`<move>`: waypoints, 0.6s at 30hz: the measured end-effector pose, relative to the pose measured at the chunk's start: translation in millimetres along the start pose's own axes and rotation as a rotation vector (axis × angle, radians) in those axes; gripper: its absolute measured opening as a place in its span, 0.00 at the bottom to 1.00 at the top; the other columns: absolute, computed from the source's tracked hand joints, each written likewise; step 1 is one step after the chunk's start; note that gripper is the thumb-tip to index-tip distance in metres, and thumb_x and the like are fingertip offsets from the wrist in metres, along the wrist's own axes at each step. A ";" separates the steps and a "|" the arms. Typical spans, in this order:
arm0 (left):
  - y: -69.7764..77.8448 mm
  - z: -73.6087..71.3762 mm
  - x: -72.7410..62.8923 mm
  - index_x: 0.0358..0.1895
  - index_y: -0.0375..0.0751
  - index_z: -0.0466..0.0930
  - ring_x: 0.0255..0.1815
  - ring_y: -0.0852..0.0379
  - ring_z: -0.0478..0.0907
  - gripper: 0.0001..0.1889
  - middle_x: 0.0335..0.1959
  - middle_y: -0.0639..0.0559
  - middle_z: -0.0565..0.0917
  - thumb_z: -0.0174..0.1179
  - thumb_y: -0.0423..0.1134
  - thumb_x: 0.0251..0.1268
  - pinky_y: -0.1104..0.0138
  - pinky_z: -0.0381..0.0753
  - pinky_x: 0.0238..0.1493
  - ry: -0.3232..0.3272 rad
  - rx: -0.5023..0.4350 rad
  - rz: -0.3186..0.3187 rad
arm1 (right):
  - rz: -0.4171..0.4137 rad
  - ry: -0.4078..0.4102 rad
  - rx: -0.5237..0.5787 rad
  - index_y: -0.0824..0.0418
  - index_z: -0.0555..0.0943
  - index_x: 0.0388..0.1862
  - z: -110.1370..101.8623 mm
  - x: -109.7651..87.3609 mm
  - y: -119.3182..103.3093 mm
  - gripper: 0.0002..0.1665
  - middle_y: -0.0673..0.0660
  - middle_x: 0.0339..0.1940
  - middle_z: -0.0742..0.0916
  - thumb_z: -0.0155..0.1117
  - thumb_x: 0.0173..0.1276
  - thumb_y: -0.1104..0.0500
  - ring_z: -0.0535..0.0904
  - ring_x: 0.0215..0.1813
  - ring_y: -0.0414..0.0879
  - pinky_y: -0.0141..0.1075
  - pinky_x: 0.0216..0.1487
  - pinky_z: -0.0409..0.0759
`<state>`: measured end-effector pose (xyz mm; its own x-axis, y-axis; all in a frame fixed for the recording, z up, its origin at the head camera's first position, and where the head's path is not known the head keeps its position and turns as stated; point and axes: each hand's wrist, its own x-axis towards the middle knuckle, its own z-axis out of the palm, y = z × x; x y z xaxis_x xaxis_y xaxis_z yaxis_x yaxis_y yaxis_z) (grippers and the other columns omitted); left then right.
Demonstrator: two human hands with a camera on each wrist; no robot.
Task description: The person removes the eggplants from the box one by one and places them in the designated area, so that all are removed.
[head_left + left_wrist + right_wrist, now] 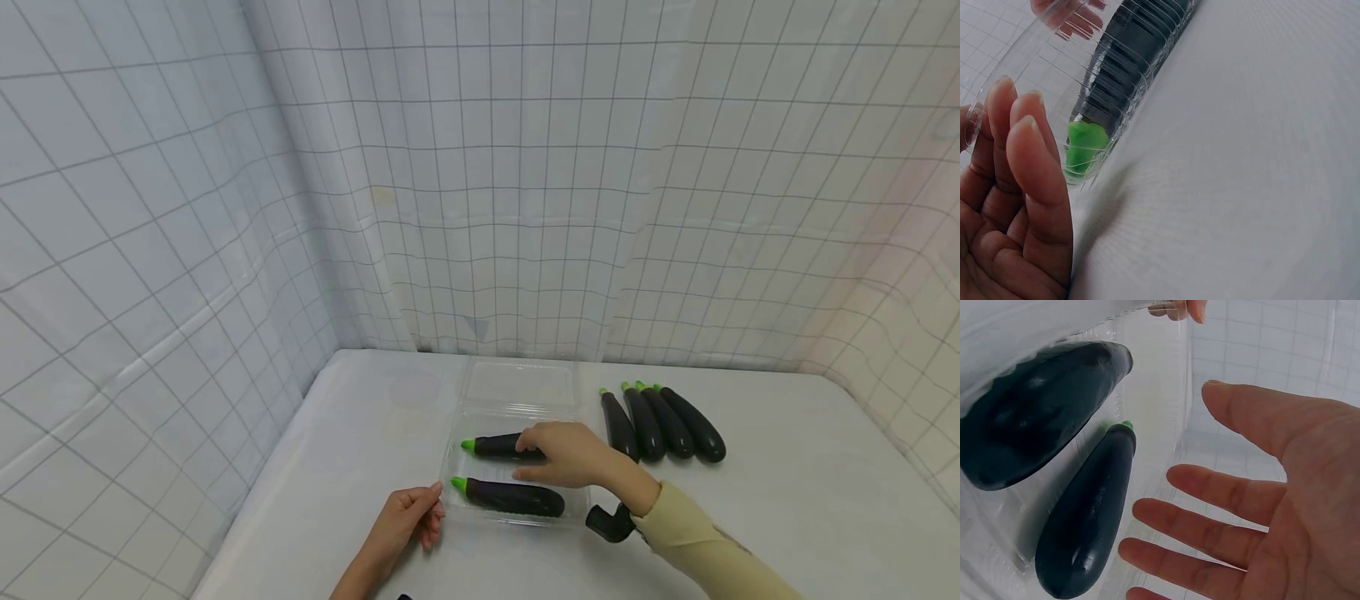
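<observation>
A clear plastic clamshell container [450, 467] lies with its lid [517, 385] folded back. Two dark eggplants with green stems rest inside: the nearer eggplant [513, 497] and the farther eggplant [498, 446], partly covered by my right hand [566, 454] in the head view. With fingers spread, the right hand [1297, 506] hovers beside the farther eggplant [1088, 519], a gap between them. My left hand [408, 517] pinches the container's left rim; its other fingers [1041, 181] are loosely bent outside the wall, near a green stem [1085, 147].
Several more eggplants [663, 421] lie side by side to the container's right, stems pointing away. A black curved object [611, 523] shows under the right wrist. White grid-patterned curtains [510, 208] hang around the white table [360, 433].
</observation>
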<state>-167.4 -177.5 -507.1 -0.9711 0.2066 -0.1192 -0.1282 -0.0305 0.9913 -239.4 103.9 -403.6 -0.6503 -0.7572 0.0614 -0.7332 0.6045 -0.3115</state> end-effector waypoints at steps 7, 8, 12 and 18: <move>-1.7 -1.0 1.0 0.25 0.36 0.77 0.16 0.61 0.74 0.21 0.18 0.51 0.77 0.51 0.48 0.73 0.71 0.75 0.17 -0.005 0.000 -0.004 | -0.009 -0.049 -0.008 0.59 0.82 0.47 2.8 6.7 -1.9 0.24 0.52 0.41 0.84 0.64 0.64 0.42 0.78 0.41 0.42 0.39 0.42 0.77; -1.8 -1.0 1.1 0.25 0.36 0.77 0.16 0.61 0.74 0.21 0.18 0.51 0.77 0.51 0.48 0.72 0.71 0.75 0.17 -0.004 0.002 -0.003 | -0.007 -0.055 -0.010 0.58 0.82 0.46 3.3 7.4 -2.5 0.23 0.51 0.40 0.84 0.64 0.64 0.42 0.78 0.41 0.42 0.39 0.42 0.77; -1.9 -1.0 1.0 0.25 0.36 0.77 0.16 0.61 0.73 0.21 0.17 0.51 0.77 0.51 0.49 0.72 0.70 0.75 0.17 0.001 0.006 -0.002 | 0.020 -0.088 -0.006 0.58 0.82 0.47 6.5 10.6 -5.6 0.24 0.50 0.40 0.84 0.65 0.62 0.41 0.78 0.40 0.42 0.39 0.41 0.77; -1.2 -0.7 0.5 0.25 0.36 0.77 0.16 0.61 0.73 0.21 0.17 0.51 0.77 0.52 0.49 0.72 0.71 0.75 0.17 -0.001 0.003 -0.001 | 0.061 -0.139 -0.040 0.56 0.82 0.48 11.8 15.7 -9.7 0.25 0.50 0.41 0.84 0.65 0.61 0.40 0.79 0.42 0.44 0.41 0.43 0.77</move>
<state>-167.9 -178.0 -508.4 -0.9709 0.2073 -0.1198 -0.1283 -0.0277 0.9914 -240.2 83.3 -410.8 -0.6623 -0.7439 -0.0896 -0.7022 0.6579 -0.2722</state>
